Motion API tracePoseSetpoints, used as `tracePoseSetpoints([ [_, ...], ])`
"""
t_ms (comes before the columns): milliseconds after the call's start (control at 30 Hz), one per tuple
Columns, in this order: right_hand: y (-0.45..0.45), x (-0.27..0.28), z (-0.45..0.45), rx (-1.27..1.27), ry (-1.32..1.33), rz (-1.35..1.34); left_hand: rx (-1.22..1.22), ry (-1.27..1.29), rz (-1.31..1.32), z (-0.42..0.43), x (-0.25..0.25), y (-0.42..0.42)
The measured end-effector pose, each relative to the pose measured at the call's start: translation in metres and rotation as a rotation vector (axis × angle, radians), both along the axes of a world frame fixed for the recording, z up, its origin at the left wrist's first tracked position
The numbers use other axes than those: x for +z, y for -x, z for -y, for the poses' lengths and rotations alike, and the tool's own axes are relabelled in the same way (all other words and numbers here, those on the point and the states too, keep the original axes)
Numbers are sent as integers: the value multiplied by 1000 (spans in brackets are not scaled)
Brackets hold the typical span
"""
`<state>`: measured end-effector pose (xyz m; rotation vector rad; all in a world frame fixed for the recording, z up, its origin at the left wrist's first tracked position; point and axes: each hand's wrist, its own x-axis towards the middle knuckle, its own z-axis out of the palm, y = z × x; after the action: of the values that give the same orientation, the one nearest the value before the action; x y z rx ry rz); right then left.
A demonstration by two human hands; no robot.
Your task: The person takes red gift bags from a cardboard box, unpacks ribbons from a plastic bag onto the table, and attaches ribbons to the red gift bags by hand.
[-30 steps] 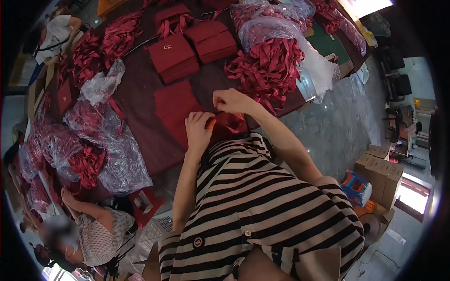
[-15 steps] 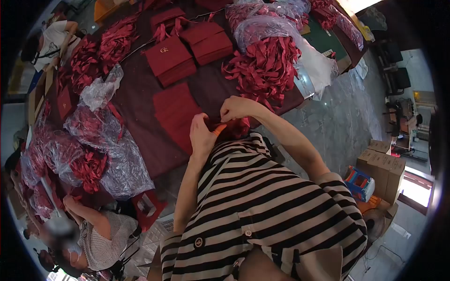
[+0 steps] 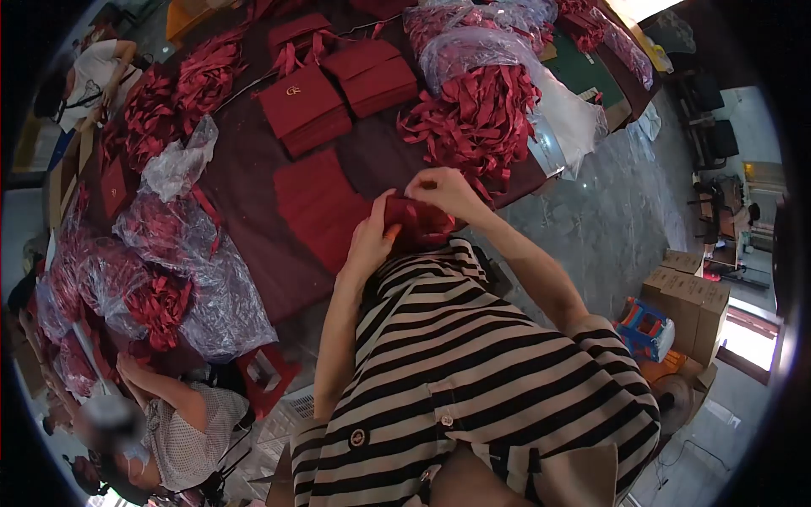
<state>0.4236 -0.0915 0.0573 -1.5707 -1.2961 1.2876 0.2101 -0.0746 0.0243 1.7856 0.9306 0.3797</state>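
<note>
At the table edge, close to my body, a dark red bag (image 3: 429, 223) is held between my hands. My left hand (image 3: 370, 238) grips its left side, the fingers along the upper edge and something orange at the thumb. My right hand (image 3: 449, 193) is closed in a pinch over the bag's top, on what looks like a red ribbon, partly hidden by the fingers. Just left of the bag, flat red bags (image 3: 314, 207) lie fanned out on the dark cloth. A large heap of red ribbons (image 3: 477, 118) lies beyond my right hand.
Stacked red bags, one with a gold logo (image 3: 300, 106), stand farther back. Clear plastic bags of ribbons (image 3: 182, 253) cover the left side. A person in white (image 3: 190, 422) sits at the lower left, another person (image 3: 97, 76) at the upper left. Cardboard boxes (image 3: 697, 308) stand on the right.
My right hand has shifted slightly right and its fingers have opened up somewhat around the pinch. The left hand has risen along the bag, and more of the bag's red surface shows.
</note>
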Motion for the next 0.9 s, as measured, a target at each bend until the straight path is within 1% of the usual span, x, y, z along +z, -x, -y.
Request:
tracePoseSetpoints([
  [33,-5,5,-5,-131,62,-158,-51,39,-27,-2,7,1],
  [100,-26,20,-27,-317,-55,-288,-100,74,-50,-1,11,1],
  [133,-35,26,-30,-247,30,-351,-76,69,48,2,11,3],
  [167,-36,33,-29,-260,24,-359,-58,70,140,3,16,2],
  [233,-33,44,-25,-298,30,-354,-86,71,165,4,23,4],
  [267,-34,41,-25,-307,27,-346,-94,66,200,1,31,3],
  [300,-36,32,-25,-357,24,-458,-101,70,208,-2,39,4],
  [333,-38,22,-22,-406,23,-572,-136,83,130,-6,47,8],
  [367,-46,10,-20,-324,-8,-617,-170,93,52,-9,54,11],
  [400,-49,21,-18,-328,-10,-613,-153,-9,146,-9,59,14],
  [433,-50,32,-15,-394,9,-625,-159,-9,147,-8,66,17],
  [467,-51,41,-10,-464,29,-638,-59,-80,182,-7,76,21],
  [500,-57,44,-4,-507,2,-516,42,-150,217,-7,86,23],
  [533,-68,34,5,-510,-1,-514,87,79,311,-8,94,25],
  [567,-79,13,15,-382,-45,-199,86,78,316,-11,94,26],
  [600,-85,-6,22,-247,-83,113,92,139,307,-13,94,27],
  [633,-80,-16,30,-184,-127,217,100,201,296,-13,94,27],
  [667,-71,-23,38,-121,-111,260,102,202,295,-12,91,23],
  [700,-62,-31,42,-58,-97,300,127,125,210,-11,86,15],
  [733,-58,-52,44,22,-384,575,151,48,125,-10,81,8],
  [767,-48,-52,43,20,-386,572,172,-17,146,-11,77,5],
  [800,-33,-48,42,-32,-412,622,171,-19,143,-14,76,3],
  [833,-23,-46,39,-83,-439,671,166,128,230,-17,76,2],
  [867,-19,-51,35,-40,-424,671,163,275,316,-20,76,2],
  [900,-18,-58,30,-39,-428,664,166,271,311,-21,76,1],
])
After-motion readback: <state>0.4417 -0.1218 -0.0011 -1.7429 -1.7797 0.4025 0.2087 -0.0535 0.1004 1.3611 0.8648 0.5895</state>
